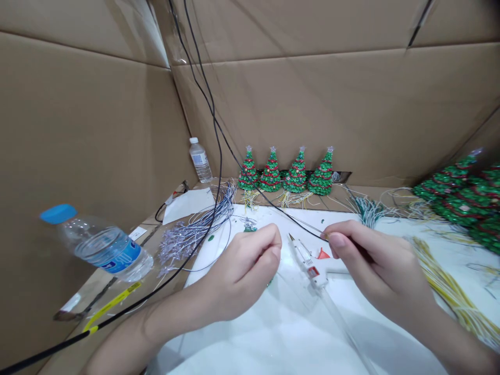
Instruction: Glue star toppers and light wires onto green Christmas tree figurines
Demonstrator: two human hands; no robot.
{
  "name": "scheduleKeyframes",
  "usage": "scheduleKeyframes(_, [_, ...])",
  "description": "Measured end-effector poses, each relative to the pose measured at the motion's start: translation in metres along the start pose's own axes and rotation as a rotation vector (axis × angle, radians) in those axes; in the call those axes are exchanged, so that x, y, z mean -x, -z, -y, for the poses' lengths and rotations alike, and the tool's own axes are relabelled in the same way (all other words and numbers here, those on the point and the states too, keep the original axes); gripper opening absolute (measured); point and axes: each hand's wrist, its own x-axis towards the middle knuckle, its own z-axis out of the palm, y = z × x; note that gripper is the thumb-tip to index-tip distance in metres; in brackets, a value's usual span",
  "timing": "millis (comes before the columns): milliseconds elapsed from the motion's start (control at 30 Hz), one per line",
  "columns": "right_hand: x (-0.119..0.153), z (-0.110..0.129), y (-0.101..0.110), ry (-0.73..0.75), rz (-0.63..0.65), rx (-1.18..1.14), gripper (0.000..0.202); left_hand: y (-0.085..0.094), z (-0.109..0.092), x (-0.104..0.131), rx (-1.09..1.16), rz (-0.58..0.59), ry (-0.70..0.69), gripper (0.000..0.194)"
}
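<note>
My left hand point(250, 271) is closed in a fist above the white work surface point(242, 338). A small green tree top with a clear star point(249, 225) shows just beyond its knuckles; most of that tree is hidden behind the hand. To the right, my right hand point(375, 260) pinches the end of a thin wire point(308, 225) between thumb and forefinger. Between the hands lies a white glue gun point(316, 272) with a red trigger, its brass tip pointing away and a clear glue stick in its rear.
Several decorated green trees point(296, 174) stand along the cardboard wall, others at right point(464, 192). Purple star-tipped wires point(183, 239) lie left, yellow wires point(453, 286) right. Bottles stand at left point(113, 250) and back left point(200, 162). Black cables point(214, 120) cross the view.
</note>
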Motion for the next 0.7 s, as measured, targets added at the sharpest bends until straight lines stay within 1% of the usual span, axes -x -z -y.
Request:
scheduleKeyframes(100, [0.000, 0.001, 0.001, -0.074, 0.036, -0.086, 0.022, 0.003, -0.001, -0.004, -0.167, -0.094, 0.015, 0.032])
scheduleKeyframes(233, [0.000, -0.001, 0.001, -0.179, 0.107, -0.219, 0.027, 0.010, 0.004, -0.008, -0.348, -0.238, -0.013, 0.036])
scheduleKeyframes(267, [0.000, -0.001, 0.001, -0.197, 0.123, -0.245, 0.029, 0.012, 0.005, -0.008, -0.367, -0.265, -0.022, 0.035])
scheduleKeyframes(300, [0.000, -0.002, 0.001, -0.211, 0.137, -0.265, 0.030, 0.014, 0.007, -0.008, -0.371, -0.290, -0.033, 0.029])
scheduleKeyframes(367, [0.000, -0.002, 0.001, -0.226, 0.154, -0.292, 0.032, 0.016, 0.009, -0.007, -0.344, -0.335, -0.055, 0.010])
scheduleKeyframes(433, [0.000, -0.002, 0.001, -0.237, 0.163, -0.307, 0.032, 0.016, 0.009, -0.006, -0.278, -0.364, -0.061, 0.036])
scheduleKeyframes(467, [0.000, -0.001, 0.001, -0.244, 0.168, -0.310, 0.032, 0.016, 0.008, -0.005, -0.238, -0.369, -0.060, 0.042])
scheduleKeyframes(500, [0.000, -0.001, 0.001, -0.250, 0.175, -0.310, 0.031, 0.015, 0.006, -0.005, -0.202, -0.365, -0.058, 0.041])
scheduleKeyframes(633, [0.000, 0.002, 0.001, -0.241, 0.199, -0.314, 0.027, 0.012, -0.002, -0.006, -0.043, -0.300, -0.025, 0.014])
scheduleKeyframes(700, [0.000, 0.003, 0.001, -0.217, 0.203, -0.316, 0.023, 0.011, -0.005, -0.007, 0.098, -0.254, 0.006, 0.007])
